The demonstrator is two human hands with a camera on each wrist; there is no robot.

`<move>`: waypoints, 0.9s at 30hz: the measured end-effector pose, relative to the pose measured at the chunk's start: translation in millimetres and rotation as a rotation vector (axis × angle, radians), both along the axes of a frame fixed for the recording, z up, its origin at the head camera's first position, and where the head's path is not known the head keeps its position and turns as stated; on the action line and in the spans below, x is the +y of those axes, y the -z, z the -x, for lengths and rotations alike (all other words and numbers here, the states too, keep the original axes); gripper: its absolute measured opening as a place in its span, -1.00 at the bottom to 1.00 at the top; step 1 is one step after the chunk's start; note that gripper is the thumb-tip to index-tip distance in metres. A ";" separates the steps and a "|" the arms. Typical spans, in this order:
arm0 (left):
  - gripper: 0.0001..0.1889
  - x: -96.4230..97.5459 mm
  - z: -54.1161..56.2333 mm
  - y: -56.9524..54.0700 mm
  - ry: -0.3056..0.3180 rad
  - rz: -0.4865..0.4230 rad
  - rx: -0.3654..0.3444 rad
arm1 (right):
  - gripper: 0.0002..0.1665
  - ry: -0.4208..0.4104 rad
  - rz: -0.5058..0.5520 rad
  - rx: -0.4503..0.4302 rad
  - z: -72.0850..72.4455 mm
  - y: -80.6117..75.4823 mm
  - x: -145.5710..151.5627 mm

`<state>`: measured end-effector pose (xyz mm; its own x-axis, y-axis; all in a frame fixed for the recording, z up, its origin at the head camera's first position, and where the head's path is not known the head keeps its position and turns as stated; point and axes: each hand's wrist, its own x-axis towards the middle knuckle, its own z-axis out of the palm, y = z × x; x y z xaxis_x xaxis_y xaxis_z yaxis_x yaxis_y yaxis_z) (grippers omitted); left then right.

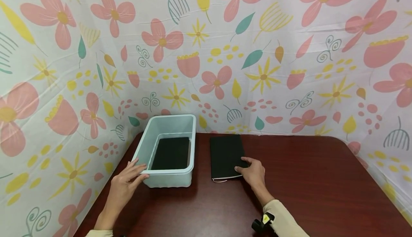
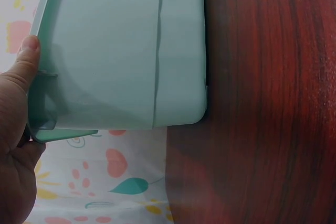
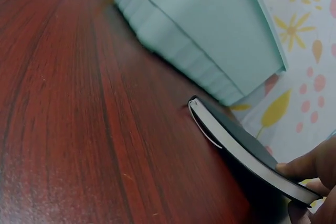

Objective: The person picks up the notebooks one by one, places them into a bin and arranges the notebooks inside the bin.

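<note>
A pale green plastic bin (image 1: 167,181) stands on the left part of the table, with a flat black rectangular item (image 1: 170,153), like a notebook, on its floor. My left hand (image 1: 123,185) grips the bin's rim at the near left corner; the left wrist view has the thumb (image 2: 29,59) against the outer wall. To the right of the bin is a black notebook (image 1: 226,154) with white pages and a ribbon marker. My right hand (image 1: 254,172) pinches its near right edge, which looks tilted up off the table in the right wrist view.
The dark red wooden table (image 1: 309,183) extends to the right of the notebook. A flower-printed cloth (image 1: 225,51) hangs behind and along both sides. A small black device (image 1: 264,221) is worn on the right wrist.
</note>
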<state>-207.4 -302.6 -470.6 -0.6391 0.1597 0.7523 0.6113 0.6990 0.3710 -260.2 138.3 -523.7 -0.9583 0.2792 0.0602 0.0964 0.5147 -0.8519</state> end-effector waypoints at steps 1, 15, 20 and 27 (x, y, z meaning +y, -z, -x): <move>-0.51 0.4 -0.2 -0.2 0.003 -0.001 0.001 | -0.35 -0.002 0.000 -0.003 -0.2 -0.7 0.0; -0.53 0.6 0.0 -0.9 -0.001 0.010 -0.008 | -0.37 0.006 0.014 -0.016 -1.9 -4.9 1.6; -0.52 1.9 -0.9 -2.4 -0.014 0.006 -0.001 | -0.36 -0.006 0.100 -0.017 -2.1 -6.4 1.4; -0.52 0.5 0.4 -1.2 -0.009 0.007 0.003 | -0.35 -0.026 0.223 -0.029 -4.2 -11.0 0.2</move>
